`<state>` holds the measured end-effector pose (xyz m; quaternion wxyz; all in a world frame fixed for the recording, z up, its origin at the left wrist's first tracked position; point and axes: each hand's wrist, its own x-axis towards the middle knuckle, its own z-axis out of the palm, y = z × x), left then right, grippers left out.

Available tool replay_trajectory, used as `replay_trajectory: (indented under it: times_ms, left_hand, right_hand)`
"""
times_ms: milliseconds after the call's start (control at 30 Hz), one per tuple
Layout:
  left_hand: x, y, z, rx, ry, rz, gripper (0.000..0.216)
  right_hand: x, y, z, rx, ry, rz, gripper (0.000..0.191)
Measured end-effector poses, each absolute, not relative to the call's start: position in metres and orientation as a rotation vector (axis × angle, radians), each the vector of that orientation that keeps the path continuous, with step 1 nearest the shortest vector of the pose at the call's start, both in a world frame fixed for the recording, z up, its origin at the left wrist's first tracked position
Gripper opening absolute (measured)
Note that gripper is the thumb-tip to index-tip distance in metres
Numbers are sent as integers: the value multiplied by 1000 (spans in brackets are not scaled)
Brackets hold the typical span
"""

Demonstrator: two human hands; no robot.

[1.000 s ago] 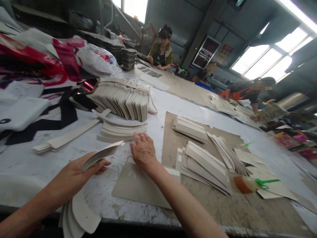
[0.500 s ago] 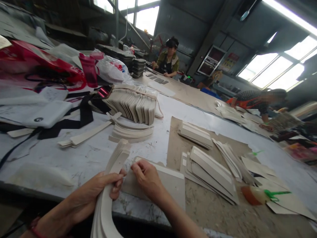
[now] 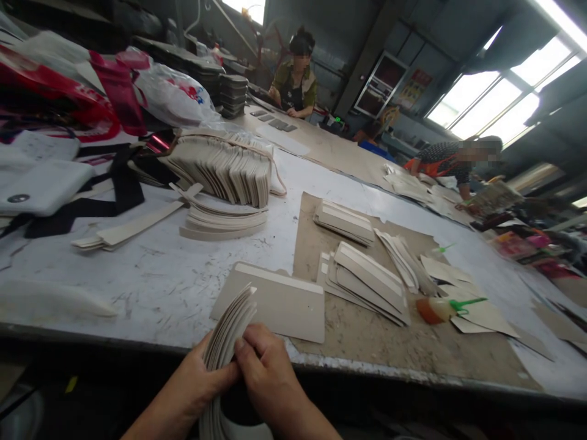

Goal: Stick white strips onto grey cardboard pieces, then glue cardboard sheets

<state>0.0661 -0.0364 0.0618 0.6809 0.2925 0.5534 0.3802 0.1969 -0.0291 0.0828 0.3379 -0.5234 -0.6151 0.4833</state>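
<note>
A bundle of curved off-white strips, like card or stiff leather, stands bent in front of me at the table's near edge. My left hand is wrapped round it from the left, thumb across the front. Closed at the bundle's right side, my right hand pinches the edge of a strip with thumb and fingers; its other fingertips are partly hidden. Just beyond both hands a flat grey-beige panel with a pale band along its far edge lies on the white tabletop.
Curved strips and a tied row of pieces lie beyond, left. On a brown sheet are stacked panels and a green-nozzled glue bottle. Bags and a pink cup crowd the far left. Two people work farther off.
My right hand has moved from over the flat panel to the strip bundle. The bundle has come lower and closer to me, with my left hand still round it. The view has shifted.
</note>
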Motion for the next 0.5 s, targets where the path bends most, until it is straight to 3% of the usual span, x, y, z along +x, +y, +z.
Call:
replay_trajectory:
  times_ms: [500]
  left_hand:
    - [74, -65, 74, 364, 1207, 867, 70]
  right_hand:
    - [191, -50, 80, -1389, -1230, 1315, 39]
